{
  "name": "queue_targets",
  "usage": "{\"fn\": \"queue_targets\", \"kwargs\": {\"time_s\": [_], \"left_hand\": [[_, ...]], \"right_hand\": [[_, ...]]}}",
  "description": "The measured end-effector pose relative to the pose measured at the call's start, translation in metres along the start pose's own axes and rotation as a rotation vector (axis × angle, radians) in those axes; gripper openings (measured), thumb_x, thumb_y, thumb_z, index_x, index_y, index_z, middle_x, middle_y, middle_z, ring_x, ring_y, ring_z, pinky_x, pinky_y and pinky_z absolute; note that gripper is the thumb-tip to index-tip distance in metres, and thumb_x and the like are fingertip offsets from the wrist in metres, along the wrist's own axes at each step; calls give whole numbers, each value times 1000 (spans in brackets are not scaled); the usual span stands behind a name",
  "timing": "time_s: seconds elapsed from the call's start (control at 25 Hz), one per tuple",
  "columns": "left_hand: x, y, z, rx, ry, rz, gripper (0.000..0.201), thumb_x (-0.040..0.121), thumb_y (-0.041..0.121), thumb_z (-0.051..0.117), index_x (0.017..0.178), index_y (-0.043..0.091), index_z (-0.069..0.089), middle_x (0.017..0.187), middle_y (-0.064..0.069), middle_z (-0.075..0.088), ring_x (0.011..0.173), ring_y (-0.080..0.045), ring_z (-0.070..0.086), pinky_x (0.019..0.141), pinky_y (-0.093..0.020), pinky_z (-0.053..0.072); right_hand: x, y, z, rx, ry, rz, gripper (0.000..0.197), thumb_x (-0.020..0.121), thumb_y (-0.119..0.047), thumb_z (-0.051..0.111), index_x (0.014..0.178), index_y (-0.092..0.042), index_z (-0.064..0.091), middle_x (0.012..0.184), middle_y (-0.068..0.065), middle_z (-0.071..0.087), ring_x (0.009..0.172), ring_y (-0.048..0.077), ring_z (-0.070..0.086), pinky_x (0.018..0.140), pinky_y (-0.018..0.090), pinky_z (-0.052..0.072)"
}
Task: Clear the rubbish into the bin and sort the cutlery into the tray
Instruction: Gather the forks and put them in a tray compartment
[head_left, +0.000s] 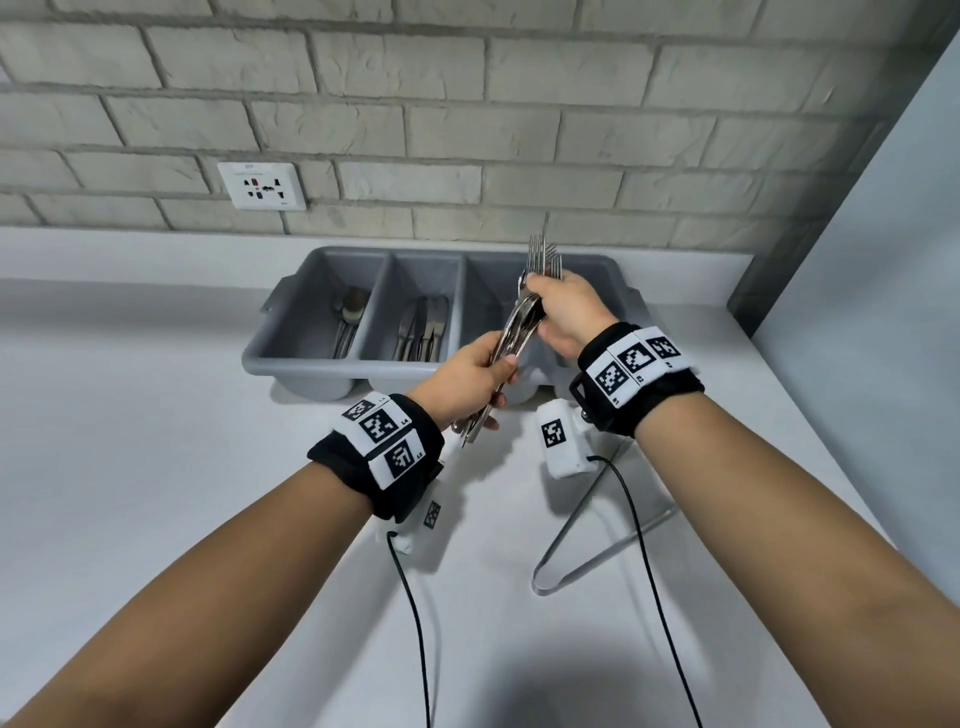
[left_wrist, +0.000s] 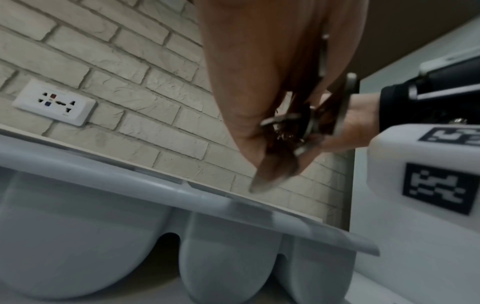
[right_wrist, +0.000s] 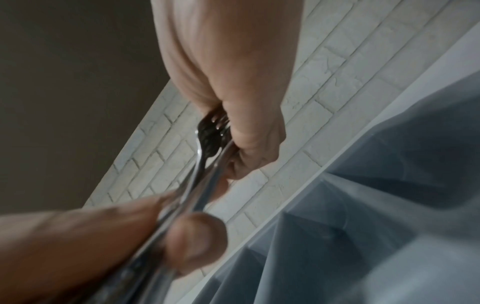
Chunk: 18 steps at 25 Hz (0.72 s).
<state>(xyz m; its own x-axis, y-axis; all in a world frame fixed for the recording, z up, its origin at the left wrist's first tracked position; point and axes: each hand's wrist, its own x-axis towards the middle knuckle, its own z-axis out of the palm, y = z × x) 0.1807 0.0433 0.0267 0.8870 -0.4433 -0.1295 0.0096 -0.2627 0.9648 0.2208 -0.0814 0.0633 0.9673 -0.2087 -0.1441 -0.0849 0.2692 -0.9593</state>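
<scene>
Though half-hidden by hands (head_left: 470, 371), forks (head_left: 540, 257).

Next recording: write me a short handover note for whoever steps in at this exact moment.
Left hand grips the handle end of a bundle of forks; right hand grips it near the tines, above the grey cutlery tray.
Done: spoons in the left compartment, knives in the next.
Left: drop the forks into a free compartment. No bin or rubbish in view.
</scene>
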Motion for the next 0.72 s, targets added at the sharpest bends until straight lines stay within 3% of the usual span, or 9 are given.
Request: {"fn": "queue_targets", "kwargs": {"time_s": [0.16, 0.28, 0.4, 0.48, 0.56, 0.64, 0.72], "left_hand": [[16, 13, -14, -53, 20, 26, 46, 92, -3, 42, 126, 28, 35, 88, 3, 56, 50, -5, 54, 50, -24, 42], [34, 14, -28, -65, 38, 50, 59, 85, -16, 41, 137, 13, 38, 105, -7, 57, 62, -6, 57, 56, -18, 48], [60, 13, -39, -11, 97, -36, 58, 83, -14, 43, 135, 10, 44, 78, -5, 57, 48, -6, 55, 41, -18, 43], [75, 10, -40, -9, 100, -89, 55, 83, -15, 43, 131, 9, 47, 69, -4, 52, 36, -3, 51, 34, -17, 39], [87, 6, -37, -41, 99, -143, 49, 82, -15, 41, 123, 10, 52, 66, -6, 50, 35, -8, 50, 32, -16, 37], [96, 1, -35, -43, 94, -197, 35, 82, -13, 37, 97, 11, 58, 63, -8, 48, 40, -14, 48, 36, -17, 36], [107, -4, -36, 7, 72, -255, 27, 81, -10, 38, 72, 10, 53, 59, -8, 46, 38, -13, 45, 39, -18, 36]], "right_hand": [[28, -14, 4, 82, 35, 73, 24, 94, 1, 42, 72, -7, 49, 66, 7, 45, 58, 15, 45, 57, 27, 41], [52, -17, 4, 12, 16, 149, 27, 96, -8, 44, 70, -9, 51, 66, 5, 47, 58, 15, 46, 52, 26, 45], [80, -7, 5, -342, 31, 175, 29, 93, -27, 51, 68, -14, 57, 69, 5, 57, 61, 18, 55, 57, 30, 47], [101, 7, 5, -550, 92, 137, 26, 84, -35, 62, 85, -10, 66, 83, 9, 68, 77, 26, 66, 71, 34, 56], [121, 18, 4, -718, 73, 144, 47, 78, -36, 68, 109, -1, 62, 102, 14, 71, 91, 30, 70, 83, 39, 58], [129, 20, 6, -839, -79, 257, 32, 84, -31, 65, 91, 0, 62, 94, 15, 70, 87, 31, 68, 84, 39, 56], [132, 19, 6, -882, -172, 389, 23, 91, -19, 57, 73, -6, 55, 78, 11, 62, 71, 25, 61, 74, 33, 53]]}}
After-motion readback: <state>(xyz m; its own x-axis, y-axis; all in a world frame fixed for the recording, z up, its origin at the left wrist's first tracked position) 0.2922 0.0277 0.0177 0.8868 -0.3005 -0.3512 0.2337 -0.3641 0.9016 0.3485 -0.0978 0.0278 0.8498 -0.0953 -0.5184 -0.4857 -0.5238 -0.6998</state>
